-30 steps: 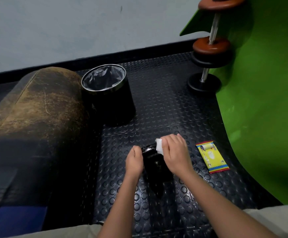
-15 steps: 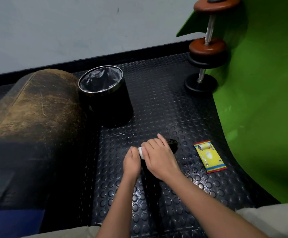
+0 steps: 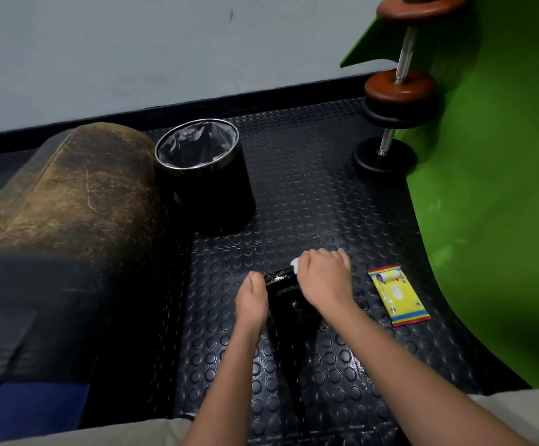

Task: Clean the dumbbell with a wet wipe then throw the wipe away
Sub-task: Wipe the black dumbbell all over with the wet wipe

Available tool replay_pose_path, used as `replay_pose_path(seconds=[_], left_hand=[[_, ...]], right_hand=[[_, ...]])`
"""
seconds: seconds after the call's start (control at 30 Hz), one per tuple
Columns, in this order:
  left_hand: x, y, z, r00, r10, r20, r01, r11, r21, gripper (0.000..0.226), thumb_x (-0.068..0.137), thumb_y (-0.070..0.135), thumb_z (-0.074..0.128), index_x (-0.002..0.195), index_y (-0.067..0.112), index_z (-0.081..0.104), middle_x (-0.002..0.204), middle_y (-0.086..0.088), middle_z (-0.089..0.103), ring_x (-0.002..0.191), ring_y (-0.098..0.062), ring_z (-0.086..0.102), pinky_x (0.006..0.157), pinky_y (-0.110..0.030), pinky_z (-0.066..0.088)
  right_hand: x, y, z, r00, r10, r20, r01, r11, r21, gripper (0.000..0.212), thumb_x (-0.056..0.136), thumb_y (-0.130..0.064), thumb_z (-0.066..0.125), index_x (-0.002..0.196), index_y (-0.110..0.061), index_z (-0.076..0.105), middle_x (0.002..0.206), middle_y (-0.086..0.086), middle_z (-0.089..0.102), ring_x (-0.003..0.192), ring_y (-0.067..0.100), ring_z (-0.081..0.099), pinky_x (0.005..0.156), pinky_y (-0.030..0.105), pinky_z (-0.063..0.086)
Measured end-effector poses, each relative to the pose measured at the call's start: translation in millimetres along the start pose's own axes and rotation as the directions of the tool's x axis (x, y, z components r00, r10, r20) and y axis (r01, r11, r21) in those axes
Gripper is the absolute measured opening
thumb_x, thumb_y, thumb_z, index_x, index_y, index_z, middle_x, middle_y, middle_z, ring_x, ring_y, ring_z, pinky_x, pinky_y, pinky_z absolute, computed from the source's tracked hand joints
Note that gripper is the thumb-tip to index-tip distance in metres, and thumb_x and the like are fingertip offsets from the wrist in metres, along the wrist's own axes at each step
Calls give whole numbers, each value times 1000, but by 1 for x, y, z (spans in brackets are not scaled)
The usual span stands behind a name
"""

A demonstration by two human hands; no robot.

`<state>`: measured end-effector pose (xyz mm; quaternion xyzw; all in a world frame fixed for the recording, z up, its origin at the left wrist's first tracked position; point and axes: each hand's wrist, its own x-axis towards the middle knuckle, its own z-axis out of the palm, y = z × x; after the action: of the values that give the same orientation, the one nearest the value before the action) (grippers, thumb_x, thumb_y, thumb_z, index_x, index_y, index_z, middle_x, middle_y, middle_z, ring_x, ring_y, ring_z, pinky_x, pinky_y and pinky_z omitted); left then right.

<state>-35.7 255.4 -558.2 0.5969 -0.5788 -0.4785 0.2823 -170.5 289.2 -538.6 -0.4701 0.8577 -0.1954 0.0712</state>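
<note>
Floor: black rubber matting [image 3: 310,194] with raised round studs, running back to a grey wall [image 3: 133,43] with a dark skirting strip.

Right side: green sheet [image 3: 493,188] curving from the wall down onto the matting.

Left side: worn brown padded roll [image 3: 68,201], lying on its side and touching the bin's left flank.

Bin: black waste bin [image 3: 210,188], upright, metal rim, grey liner inside. It stands beyond the hands, well apart from them; bare matting lies between.

Back right: two other weights with chrome bars, standing on end at the edge of the green sheet. The upper one [image 3: 406,40] has brown plates; the lower one [image 3: 387,136] has black plates.

Task item: black dumbbell [image 3: 289,300] on the matting between the two hands. It is dark against the dark floor and the wrists cover part of it, so its outline is unclear.

Right hand [image 3: 324,276]: knuckles up, fingers curled round a white wet wipe [image 3: 294,263], pressing it on the dumbbell's far end. Only a corner of the wipe shows.

Left hand [image 3: 251,299]: against the dumbbell's left side, fingers curled; I cannot tell whether they actually grasp it.

Yellow wipe packet [image 3: 397,294]: flat on the matting, just right of the right hand, not touching.
</note>
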Motion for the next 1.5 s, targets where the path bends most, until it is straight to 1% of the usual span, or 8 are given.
replay_pose_path(seconds=[0.33, 0.5, 0.67, 0.83, 1.07, 1.2, 1.33, 1.5], left_hand=[[1, -5, 3, 999, -41, -2, 41, 999, -24, 44, 103, 31, 31, 79, 5, 57, 74, -1, 57, 70, -14, 49, 67, -34, 43], [-2, -1, 2, 1000, -10, 0, 10, 1000, -10, 37, 103, 35, 27, 72, 18, 38, 69, 0, 41, 66, -14, 38, 62, -33, 35], [-2, 0, 2, 1000, -14, -4, 14, 1000, 6, 36, 103, 35, 26, 72, 18, 36, 70, -1, 39, 66, -14, 37, 62, -33, 34], [2, -3, 2, 1000, -2, -24, 2, 1000, 29, 35, 103, 31, 27, 72, 18, 38, 71, -1, 42, 68, -15, 38, 63, -34, 35], [5, -11, 3, 999, -37, -28, 37, 999, 26, 43, 101, 27, 29, 91, -3, 58, 84, -10, 62, 78, -20, 52, 74, -38, 46], [3, -12, 3, 999, -22, -35, 23, 999, 33, 45, 102, 29, 27, 95, -3, 57, 91, -17, 65, 79, -19, 53, 71, -35, 43], [4, -11, 2, 999, -26, -23, 27, 999, 36, 44, 102, 28, 25, 96, -3, 56, 85, -6, 58, 79, -18, 51, 69, -32, 41], [6, -10, 2, 999, -17, -41, 18, 999, 35, 42, 103, 26, 26, 92, -1, 56, 89, -10, 63, 81, -20, 53, 72, -33, 43]], right_hand=[[-35, -2, 15, 885, -460, -66, 464, 884, 54, 35, 105, -33, 27, 117, -30, 60, 112, -16, 59, 113, 6, 50, 121, 37, 16], [-22, 31, 11, 958, -231, -168, 258, 953, 160, 35, 105, -32, 26, 102, -28, 61, 99, -19, 58, 102, 7, 53, 117, 38, 23], [0, 22, 3, 998, 65, -9, -61, 969, 237, 42, 103, -27, 23, 72, -20, 51, 77, -8, 58, 84, 17, 56, 114, 43, 27], [-10, -1, 6, 994, -94, -63, 94, 996, 4, 51, 100, -32, 21, 88, -17, 67, 91, -1, 69, 95, 21, 60, 115, 40, 28], [-27, 19, 12, 908, -401, -124, 411, 909, 73, 33, 105, -34, 29, 113, -29, 60, 106, -15, 57, 107, 6, 49, 118, 37, 22], [-18, 36, 10, 965, -218, -149, 249, 938, 240, 33, 105, -31, 28, 92, -27, 58, 91, -14, 57, 92, 8, 51, 107, 40, 34], [0, 27, 0, 997, 68, 23, -72, 938, 340, 41, 104, -25, 27, 67, -21, 43, 74, -5, 53, 79, 18, 53, 93, 42, 38], [-8, -5, 0, 995, -102, -22, 102, 995, 5, 56, 98, -32, 14, 88, -17, 68, 92, 1, 69, 94, 21, 60, 114, 41, 29]])
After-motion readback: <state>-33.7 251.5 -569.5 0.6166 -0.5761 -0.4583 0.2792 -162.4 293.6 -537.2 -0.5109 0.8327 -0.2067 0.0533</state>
